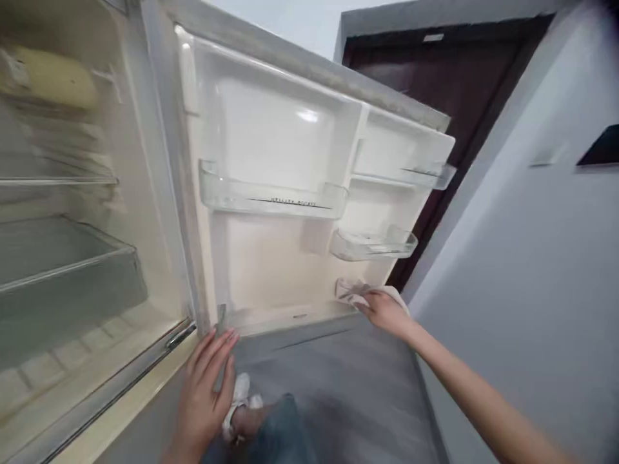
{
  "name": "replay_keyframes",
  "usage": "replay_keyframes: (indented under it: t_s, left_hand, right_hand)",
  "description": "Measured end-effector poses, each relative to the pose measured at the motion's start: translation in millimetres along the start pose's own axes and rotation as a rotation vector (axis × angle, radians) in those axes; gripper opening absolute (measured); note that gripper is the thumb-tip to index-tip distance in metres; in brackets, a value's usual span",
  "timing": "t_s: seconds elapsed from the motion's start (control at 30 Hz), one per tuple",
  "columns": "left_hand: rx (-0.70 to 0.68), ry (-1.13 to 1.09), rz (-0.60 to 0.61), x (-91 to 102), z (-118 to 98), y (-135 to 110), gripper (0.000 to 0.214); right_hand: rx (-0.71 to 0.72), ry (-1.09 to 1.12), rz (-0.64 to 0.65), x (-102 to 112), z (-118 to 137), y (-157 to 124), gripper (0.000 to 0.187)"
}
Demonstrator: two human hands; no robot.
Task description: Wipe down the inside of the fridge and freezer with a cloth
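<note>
An open fridge door point(271, 129) faces me, its white inner liner fitted with clear bins. My right hand point(384, 309) reaches to the door's lower right corner and presses a pale cloth point(353, 291) against the liner, fingers closed over it. My left hand point(206, 386) rests with fingers stretched out near the door's bottom hinge edge, holding nothing.
The fridge interior point(62, 258) with glass shelves lies to the left; a yellowish item point(53, 80) sits on the top shelf. A long clear door bin point(271, 200) and two smaller bins point(374, 243) stick out. A dark door point(449, 84) and grey wall point(532, 277) stand right. My foot point(239, 403) is below.
</note>
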State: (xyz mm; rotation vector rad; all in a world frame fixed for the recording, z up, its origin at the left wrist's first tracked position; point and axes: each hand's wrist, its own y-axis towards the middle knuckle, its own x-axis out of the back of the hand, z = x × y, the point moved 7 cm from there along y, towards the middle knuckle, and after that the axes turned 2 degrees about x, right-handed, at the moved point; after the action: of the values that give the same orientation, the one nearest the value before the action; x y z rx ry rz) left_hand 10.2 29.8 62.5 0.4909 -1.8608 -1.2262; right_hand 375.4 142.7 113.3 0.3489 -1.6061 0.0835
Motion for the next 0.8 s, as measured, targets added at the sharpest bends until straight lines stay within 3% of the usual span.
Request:
replay_keyframes:
  t_s: [0.2, 0.37, 0.67, 0.8]
  left_hand:
    - [0.062, -0.045, -0.081, 2.2, 3, 6, 0.028]
    - [0.118, -0.082, -0.115, 2.9, 4, 6, 0.028]
    - [0.165, -0.089, -0.109, 2.1, 6, 6, 0.026]
    - [0.093, -0.075, -0.103, 2.0, 5, 7, 0.026]
  right_hand:
    - [-0.219, -0.002, 0.030, -5, 9, -8, 0.044]
    - [-0.353, -0.046, 0.026, -2, 41, -12, 0.046]
    - [-0.140, 0.153, -0.048, 3, 170, 7, 0.039]
    - [-0.046, 0.616, -0.175, 13, 195, 7, 0.035]
